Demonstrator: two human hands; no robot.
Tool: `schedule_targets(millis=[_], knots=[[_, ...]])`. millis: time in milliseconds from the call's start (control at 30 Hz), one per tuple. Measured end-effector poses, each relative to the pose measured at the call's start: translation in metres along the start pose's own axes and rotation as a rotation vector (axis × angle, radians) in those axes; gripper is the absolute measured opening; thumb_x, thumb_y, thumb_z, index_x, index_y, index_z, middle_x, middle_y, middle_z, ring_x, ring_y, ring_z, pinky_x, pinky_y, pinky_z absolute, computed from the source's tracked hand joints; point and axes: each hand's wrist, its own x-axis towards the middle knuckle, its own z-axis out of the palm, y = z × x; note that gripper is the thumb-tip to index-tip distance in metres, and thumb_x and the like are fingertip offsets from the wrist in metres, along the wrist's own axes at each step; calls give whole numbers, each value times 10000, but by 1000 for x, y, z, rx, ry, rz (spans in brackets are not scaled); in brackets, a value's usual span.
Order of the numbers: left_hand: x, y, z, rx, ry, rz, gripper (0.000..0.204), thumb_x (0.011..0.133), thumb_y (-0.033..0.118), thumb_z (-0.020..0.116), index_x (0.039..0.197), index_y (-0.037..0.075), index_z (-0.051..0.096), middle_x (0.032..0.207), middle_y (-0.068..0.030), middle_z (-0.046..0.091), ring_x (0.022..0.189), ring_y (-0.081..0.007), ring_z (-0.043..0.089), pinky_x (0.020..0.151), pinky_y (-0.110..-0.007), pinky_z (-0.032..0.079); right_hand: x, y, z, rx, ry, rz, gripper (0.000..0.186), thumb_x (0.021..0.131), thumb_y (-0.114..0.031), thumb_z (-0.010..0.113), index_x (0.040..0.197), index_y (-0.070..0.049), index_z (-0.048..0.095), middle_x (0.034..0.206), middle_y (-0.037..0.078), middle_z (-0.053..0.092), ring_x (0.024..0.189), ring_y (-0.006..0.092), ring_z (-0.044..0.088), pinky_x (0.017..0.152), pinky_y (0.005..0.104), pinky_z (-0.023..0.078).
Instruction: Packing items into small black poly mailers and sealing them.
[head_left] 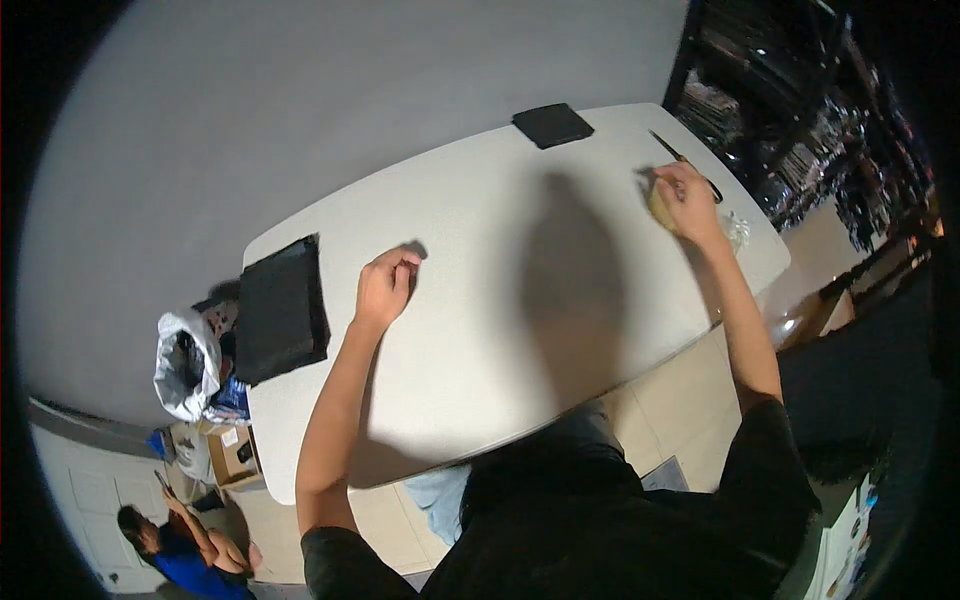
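On the white table [460,400], my left hand [386,287] rests with curled fingers and nothing visible in them, right of a stack of black flat sheets [280,310]. My right hand [690,205] grips a yellowish tan object [660,210], apparently a tape roll, partly hidden beneath it. Dark-handled scissors [662,142] lie behind and beside that hand, and crinkled clear plastic [737,232] sits to its right. A smaller black square piece [552,125] lies at the far edge.
A grey wall backs the table. Left are a silver-white bag [180,375] and cardboard box [233,458]; a seated person [190,560] in blue holds something at lower left. A dark rack [770,120] of packaged items stands at back right.
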Motion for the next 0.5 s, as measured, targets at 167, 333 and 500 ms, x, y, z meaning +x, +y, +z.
schedule_targets(millis=[167, 333, 500], knots=[[-13, -3, -6, 69, 175, 285, 215, 906, 55, 514, 916, 66, 729, 984, -120, 760, 933, -321, 735, 857, -450, 592, 31, -54, 134, -59, -325, -208, 374, 1030, -196, 605, 1376, -55, 616, 1417, 163, 631, 1308, 378, 577, 1097, 452, 473], [0, 4, 14, -9, 222, 288, 208, 845, 2, 552, 915, 84, 730, 973, -114, 761, 935, -317, 736, 884, -430, 602, 39, -77, 233, -324, -420, -367, 596, 1114, -398, 469, 1638, -156, 324, 1684, 204, 317, 1536, 483, 303, 1220, 662, 281], [-12, 0, 0, 28, 171, 219, 164, 841, 20, 561, 896, 82, 702, 936, -84, 746, 911, -303, 726, 842, -430, 605, 28, -147, 247, -486, -556, -292, 706, 1085, -591, 392, 1666, -209, 271, 1729, 196, 199, 1572, 488, 191, 1220, 724, 188]])
